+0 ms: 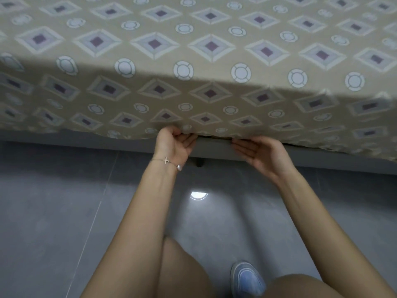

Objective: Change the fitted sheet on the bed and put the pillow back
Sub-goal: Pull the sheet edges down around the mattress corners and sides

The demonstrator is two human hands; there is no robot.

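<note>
Fitted sheet (pixel 193 50) hem pinched by left hand (pixel 175 144), right hand (pixel 260 152) flat, palm-up at hem, sides cut off, blurred

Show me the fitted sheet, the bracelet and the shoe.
fitted sheet (pixel 206 93): head view, hanging side panel.
bracelet (pixel 166 160): head view, its charm.
shoe (pixel 247 278): head view, blue upper.

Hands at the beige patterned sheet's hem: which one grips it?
The left hand, with the thin chain bracelet, pinches the sheet hem; the right hand lies palm up, fingers straight.
</note>
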